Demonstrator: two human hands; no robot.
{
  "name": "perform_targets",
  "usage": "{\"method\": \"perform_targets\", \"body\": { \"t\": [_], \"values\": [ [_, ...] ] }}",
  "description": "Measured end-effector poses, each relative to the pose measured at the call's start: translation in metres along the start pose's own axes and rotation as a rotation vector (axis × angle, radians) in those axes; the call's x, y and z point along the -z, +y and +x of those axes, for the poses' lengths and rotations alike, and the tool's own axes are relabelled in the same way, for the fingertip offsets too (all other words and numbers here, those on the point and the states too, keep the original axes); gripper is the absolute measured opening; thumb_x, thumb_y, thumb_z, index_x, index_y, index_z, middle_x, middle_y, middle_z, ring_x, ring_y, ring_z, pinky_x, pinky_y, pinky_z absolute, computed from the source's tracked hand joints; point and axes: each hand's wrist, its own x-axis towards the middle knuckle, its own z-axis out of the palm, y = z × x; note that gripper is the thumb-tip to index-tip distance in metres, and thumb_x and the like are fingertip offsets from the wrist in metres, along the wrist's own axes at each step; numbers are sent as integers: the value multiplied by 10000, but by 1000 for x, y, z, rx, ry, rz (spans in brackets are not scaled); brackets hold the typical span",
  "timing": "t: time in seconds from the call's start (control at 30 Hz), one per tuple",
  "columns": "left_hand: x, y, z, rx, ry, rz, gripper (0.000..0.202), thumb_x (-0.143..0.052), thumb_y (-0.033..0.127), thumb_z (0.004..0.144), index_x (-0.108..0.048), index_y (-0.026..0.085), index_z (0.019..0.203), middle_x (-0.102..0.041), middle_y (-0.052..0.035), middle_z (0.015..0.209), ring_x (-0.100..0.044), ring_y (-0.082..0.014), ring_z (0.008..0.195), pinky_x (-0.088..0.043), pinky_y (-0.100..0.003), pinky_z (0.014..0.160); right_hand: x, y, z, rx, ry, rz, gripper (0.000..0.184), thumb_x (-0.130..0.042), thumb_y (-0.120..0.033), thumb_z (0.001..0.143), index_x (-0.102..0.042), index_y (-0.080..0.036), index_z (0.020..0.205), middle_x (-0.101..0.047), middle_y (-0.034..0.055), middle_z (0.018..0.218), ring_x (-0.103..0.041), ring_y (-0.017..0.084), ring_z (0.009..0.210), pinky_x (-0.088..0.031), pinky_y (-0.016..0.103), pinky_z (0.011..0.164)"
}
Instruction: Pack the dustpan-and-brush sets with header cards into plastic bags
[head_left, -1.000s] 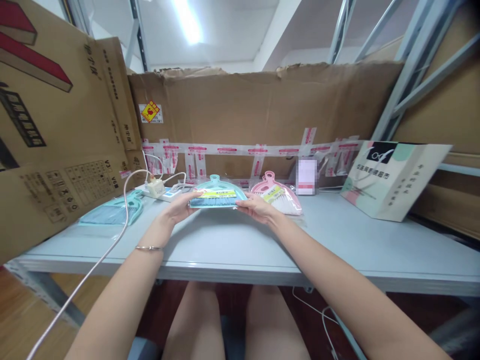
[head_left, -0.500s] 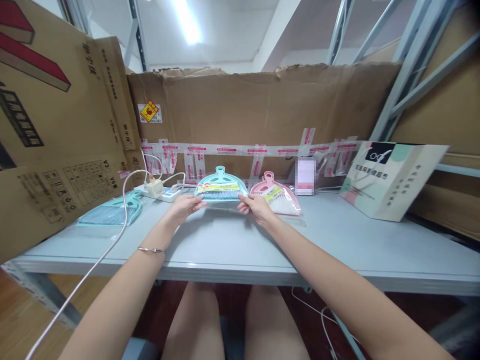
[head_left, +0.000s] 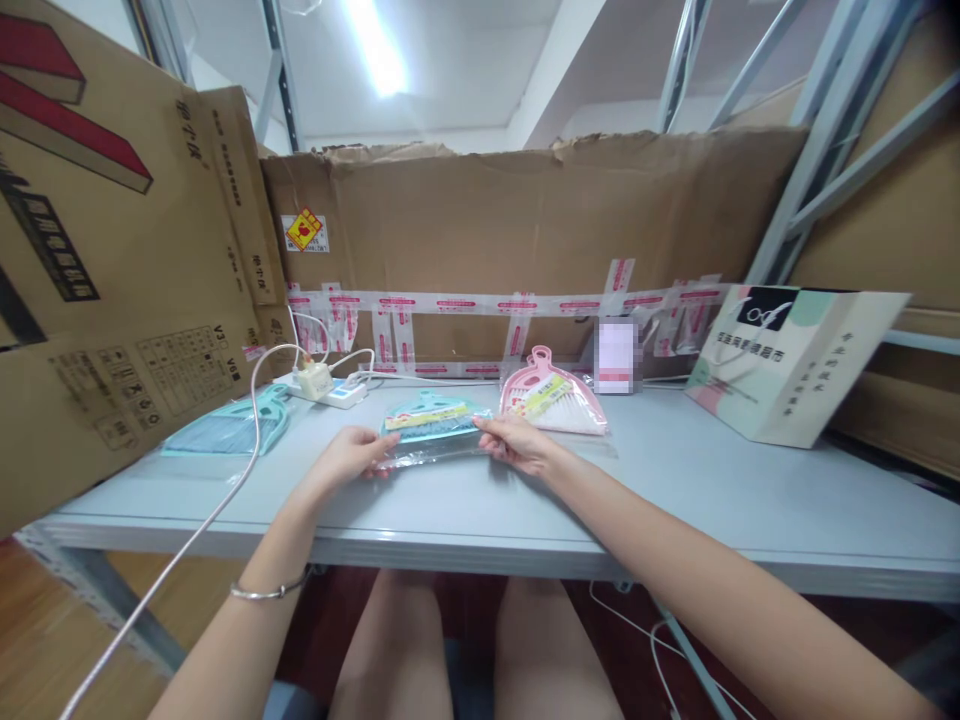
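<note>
A turquoise dustpan and brush set (head_left: 429, 418) in a clear plastic bag lies low over the middle of the table, a yellow label strip across it. My left hand (head_left: 358, 452) pinches the bag's near left edge. At the right edge, my right hand (head_left: 517, 443) grips the same package between thumb and fingers. Just beyond my right hand rests a pink dustpan and brush set (head_left: 551, 395), also bagged and labelled. Another turquoise dustpan set (head_left: 232, 425) lies at the left, partly behind a white cable.
A power strip (head_left: 341, 392) with a plugged-in adapter (head_left: 313, 380) sits at the back left. The white cable (head_left: 251, 450) crosses the table's left front edge. A large carton (head_left: 135, 250) bounds the left side. A printed paper bag (head_left: 787, 370) stands at the right. Cardboard (head_left: 525, 220) walls the back.
The turquoise dustpan set has come down from a raised tilt to lie flatter and nearer me. Both hands moved with it, the left one lower and slightly left.
</note>
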Motion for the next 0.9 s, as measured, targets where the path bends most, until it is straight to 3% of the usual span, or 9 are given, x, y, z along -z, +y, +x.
{"method": "perform_targets", "body": {
  "t": [0.13,0.23,0.3,0.4,0.53,0.67,0.73,0.8,0.9],
  "values": [
    [-4,-2,-2,32,-50,74,417,-677,537,610,-588,130,599,-588,-15,455,-458,-99,399,-285,-205,418,9,3,-5,-43,-23,-105,264,-615,-244,827,-528,-126,607,-590,31,418,-471,47,303,-339,97,288],
    [-7,-4,1,14,-63,170,438,-627,578,641,-548,149,600,-530,21,429,-414,-92,383,-274,-209,411,16,0,-15,-64,-44,-169,193,-616,-288,824,-560,-104,804,-618,60,456,-540,97,349,-371,127,302],
    [-6,-6,3,-12,-97,246,460,-577,611,672,-513,161,606,-527,24,453,-407,-94,396,-280,-213,418,20,-1,-24,-48,-44,-176,361,-599,-335,832,-497,-88,1076,-645,61,517,-596,130,427,-460,170,390],
    [0,-8,2,-68,-199,291,458,-541,617,707,-473,171,632,-535,23,516,-446,-105,462,-328,-216,467,27,1,-35,55,-111,-180,719,-630,-305,798,-202,-132,1349,-680,53,722,-660,155,675,-541,260,661],
    [21,-12,-6,-172,-359,299,425,-607,525,707,-525,171,928,-598,-5,749,-565,-158,702,-445,-253,653,38,9,-40,254,-252,-519,686,-636,-162,714,-293,-165,1308,-590,25,869,-587,128,750,-492,282,742],
    [36,-16,-18,-255,-227,501,732,-688,471,648,-408,227,1280,-551,-99,1179,-549,-249,1025,-450,-340,872,44,14,-36,623,-152,-1035,445,-576,-168,747,-483,-194,1182,-526,39,878,-523,163,773,-463,332,732],
    [34,-14,-22,-343,-203,593,825,-684,433,668,-304,273,1383,-394,-104,1392,-411,-283,1231,-359,-380,1010,45,12,-31,784,-119,-1183,337,-556,-185,775,-544,-193,1111,-528,69,905,-519,193,832,-460,353,746],
    [27,-12,-24,-422,-294,648,822,-658,412,705,-259,309,1416,-282,-65,1479,-275,-279,1335,-259,-400,1085,47,10,-26,918,-130,-1264,241,-535,-208,800,-588,-185,1033,-542,110,958,-526,224,895,-462,380,763],
    [15,-10,-21,-465,-385,710,781,-657,469,704,-322,333,1396,-349,-45,1454,-262,-287,1347,-221,-433,1099,48,7,-21,1014,-225,-1301,145,-485,-222,847,-619,-199,896,-578,138,1082,-537,246,1002,-445,421,827]
  ]
}}
